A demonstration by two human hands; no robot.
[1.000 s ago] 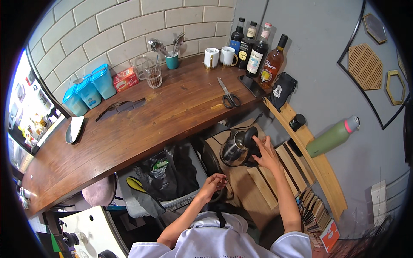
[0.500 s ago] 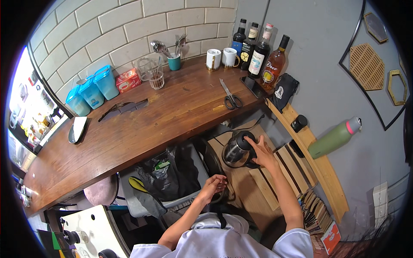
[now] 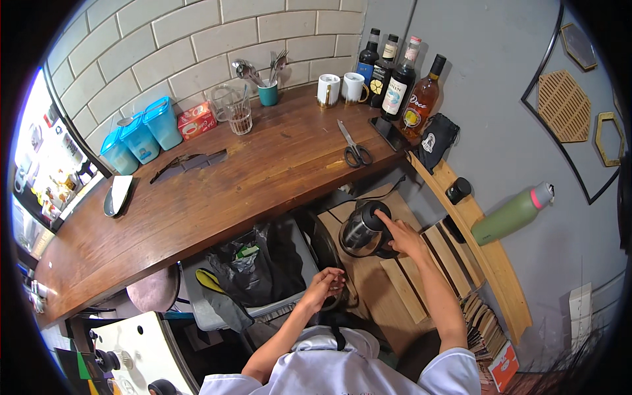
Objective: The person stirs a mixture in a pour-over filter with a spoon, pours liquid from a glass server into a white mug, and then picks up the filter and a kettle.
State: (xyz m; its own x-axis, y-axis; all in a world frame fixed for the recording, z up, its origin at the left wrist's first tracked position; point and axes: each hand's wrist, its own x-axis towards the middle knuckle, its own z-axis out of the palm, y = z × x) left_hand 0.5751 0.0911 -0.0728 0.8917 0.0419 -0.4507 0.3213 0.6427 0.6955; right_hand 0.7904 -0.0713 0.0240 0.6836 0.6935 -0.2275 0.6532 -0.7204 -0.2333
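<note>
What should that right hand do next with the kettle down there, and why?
Probably close the right hand around the kettle's dark handle before lifting. Only its fingertips lie on the black top, with no grip visible yet. The kettle sits low on the wooden floor beside the slats, and the left hand hangs free, apart from it.

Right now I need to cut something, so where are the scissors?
In the head view the scissors lie flat on the wooden counter, right of centre, between the two white mugs and the counter's front edge.
</note>
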